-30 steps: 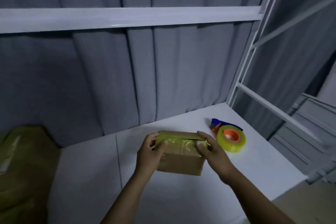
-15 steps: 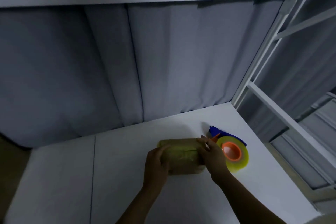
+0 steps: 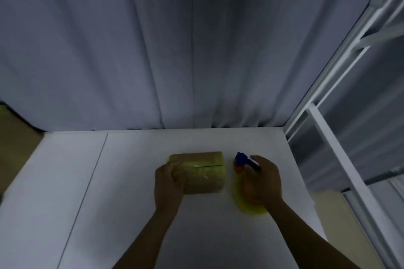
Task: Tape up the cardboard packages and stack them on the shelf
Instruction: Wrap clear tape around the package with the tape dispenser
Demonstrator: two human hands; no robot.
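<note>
Cardboard box (image 3: 203, 172): centre of white shelf board (image 3: 109, 203), yellowish tape across the top, flap seam visible. Judged part-taped; stacking not yet done.
Left hand (image 3: 168, 185): fingers curled over the box's 9 o'clock end.
Tape dispenser (image 3: 241, 158): just beside the box, at 3 o'clock.
Right hand (image 3: 262, 183): lies over the dispenser; too blurred to tell whether it grips.

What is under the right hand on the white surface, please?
A tape dispenser: its yellow roll's edge shows by the right hand, its blue handle beyond the fingers. The roll's middle is covered, so the grip is unclear.
</note>
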